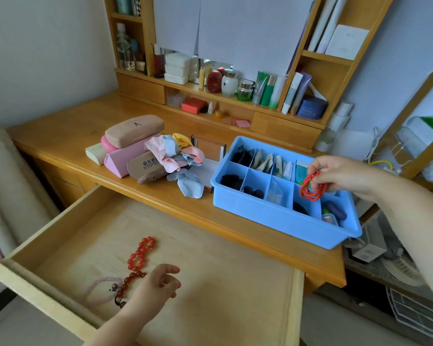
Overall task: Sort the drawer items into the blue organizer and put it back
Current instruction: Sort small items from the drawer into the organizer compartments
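One brown pouch (149, 168) bears blurred blue writing; unreadable.

Blue organizer (283, 213) sits at the desk's (60, 136) front right corner, its right end overhanging the edge. Right hand (345, 174) over its right compartments, pinching a small-bead red bracelet (312, 189) that dangles above them. Compartments hold dark hair ties, packets, small cases. Open drawer (210, 283) below the front edge: left hand (158, 283) loosely curled over the drawer floor, holding nothing. Beside it a large-bead red bracelet (141, 253), a dark red bracelet (126, 287), a pale pink bracelet (100, 290). Glasses cases (134, 131) and cloths (178, 158) piled mid-desk, left of organizer.
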Demonstrator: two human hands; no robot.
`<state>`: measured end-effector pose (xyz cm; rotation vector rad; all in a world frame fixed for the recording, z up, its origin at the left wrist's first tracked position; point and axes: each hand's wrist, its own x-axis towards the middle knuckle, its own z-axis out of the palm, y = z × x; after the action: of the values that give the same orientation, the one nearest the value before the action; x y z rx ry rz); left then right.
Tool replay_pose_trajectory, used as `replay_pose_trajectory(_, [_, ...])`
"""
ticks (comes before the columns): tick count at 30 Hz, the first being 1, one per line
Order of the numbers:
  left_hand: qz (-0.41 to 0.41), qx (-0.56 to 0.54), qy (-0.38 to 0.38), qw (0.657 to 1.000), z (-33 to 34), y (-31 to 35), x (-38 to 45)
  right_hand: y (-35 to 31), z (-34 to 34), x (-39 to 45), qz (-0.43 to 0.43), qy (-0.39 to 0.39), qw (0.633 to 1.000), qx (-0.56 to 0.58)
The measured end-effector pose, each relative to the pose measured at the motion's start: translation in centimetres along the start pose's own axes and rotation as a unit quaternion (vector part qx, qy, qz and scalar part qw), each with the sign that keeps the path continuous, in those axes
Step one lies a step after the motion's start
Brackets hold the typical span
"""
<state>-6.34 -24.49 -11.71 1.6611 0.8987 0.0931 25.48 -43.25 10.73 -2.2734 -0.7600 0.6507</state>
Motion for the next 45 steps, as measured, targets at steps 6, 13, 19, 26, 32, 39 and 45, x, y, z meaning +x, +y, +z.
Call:
replay_pose_trajectory(6, [0.017,0.022,0.020,0.999,-1.1,-0.9,1.2,3.4,2.9,1.4,0.040,-0.111,0.950,-0.288])
replay_pose_trajectory(13, [-0.015,0.144,0.128,0.981,-5.0,-1.6,2.7,3.1,8.5,-4.7,-0.233,0.243,0.914,-0.228])
replay_pose_trajectory(19, [-0.072,0.420,0.091,0.900,-8.7,-3.5,4.5,5.2,20.1,-7.3,-0.263,0.121,0.942,-0.170])
replay_pose_trajectory(26, [-0.054,0.536,-0.020,0.842,-6.9,-4.2,5.0,10.5,29.4,-7.1,-0.070,-0.058,0.987,-0.129])
replay_pose_trajectory(32, [0.008,0.272,0.043,0.961,-7.1,-3.0,5.7,11.1,28.5,-8.3,-0.004,-0.047,0.995,-0.083])
replay_pose_trajectory(39, [-0.022,0.289,0.133,0.948,-7.4,-3.5,7.4,8.7,24.6,-9.0,-0.063,0.086,0.993,-0.043])
replay_pose_trajectory(45, [0.058,0.334,0.102,0.935,-6.1,-4.6,7.3,5.2,17.5,-6.7,-0.267,0.370,0.876,-0.155])
